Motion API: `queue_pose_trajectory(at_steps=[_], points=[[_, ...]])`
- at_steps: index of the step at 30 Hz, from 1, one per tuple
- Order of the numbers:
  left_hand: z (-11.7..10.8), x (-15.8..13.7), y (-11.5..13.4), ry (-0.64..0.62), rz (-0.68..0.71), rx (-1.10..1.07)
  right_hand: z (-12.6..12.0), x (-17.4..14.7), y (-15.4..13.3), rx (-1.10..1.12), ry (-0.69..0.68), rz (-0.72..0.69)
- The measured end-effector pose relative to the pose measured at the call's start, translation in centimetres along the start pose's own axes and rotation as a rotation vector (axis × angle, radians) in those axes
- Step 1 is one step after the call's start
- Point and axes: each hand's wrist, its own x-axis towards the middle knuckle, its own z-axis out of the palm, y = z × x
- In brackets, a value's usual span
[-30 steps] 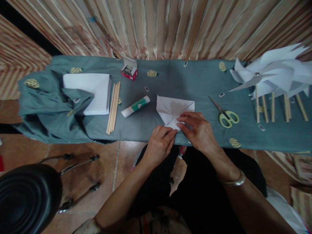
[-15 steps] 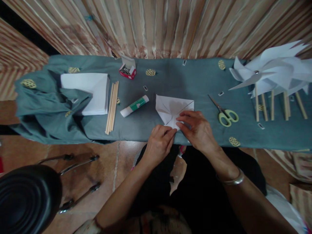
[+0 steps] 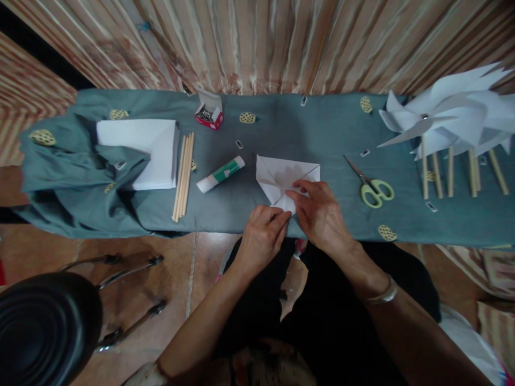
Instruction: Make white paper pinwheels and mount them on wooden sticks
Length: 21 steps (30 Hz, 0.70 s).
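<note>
A white sheet of paper (image 3: 270, 170) with cut or creased diagonal lines lies near the table's front edge, its near part drawn inward. My left hand (image 3: 263, 231) is closed, thumb and forefinger pinching the paper's near corner. Over the paper's right part is my right hand (image 3: 324, 217), its thumb and fingertips brought together at the folded-in paper near the middle. The fingers partly hide the fold. Left of the paper lies a glue stick (image 3: 221, 174) with a green label. To the right are scissors (image 3: 373, 188) with pale green handles.
Wooden sticks (image 3: 184, 177) lie beside a stack of white paper (image 3: 161, 161), partly under bunched cloth. A small red box (image 3: 209, 115) of metal pins stands open at the back. Paper pinwheels (image 3: 454, 115) on sticks lie at the right. A black stool (image 3: 48, 327) stands lower left.
My right hand's fingertips have slid slightly left and up over the paper, toward its middle. My left hand keeps its pinch at the near corner.
</note>
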Motion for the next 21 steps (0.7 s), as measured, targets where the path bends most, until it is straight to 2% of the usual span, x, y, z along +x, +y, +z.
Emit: queue_pose_trajectory(at_steps=[7,13,21], points=[[0.1,-0.1,-0.1,0.002,0.001,-0.006,0.5,0.0,-0.5,-0.135,-0.034,-0.031],[0.3,-0.2,-0.3,0.037,-0.006,-0.007,0.9,0.4,-0.6,-0.108,-0.009,-0.07],[0.3,-0.1,-0.4,0.013,0.0,0.004,1.6,0.5,-1.1,-0.061,-0.016,-0.065]])
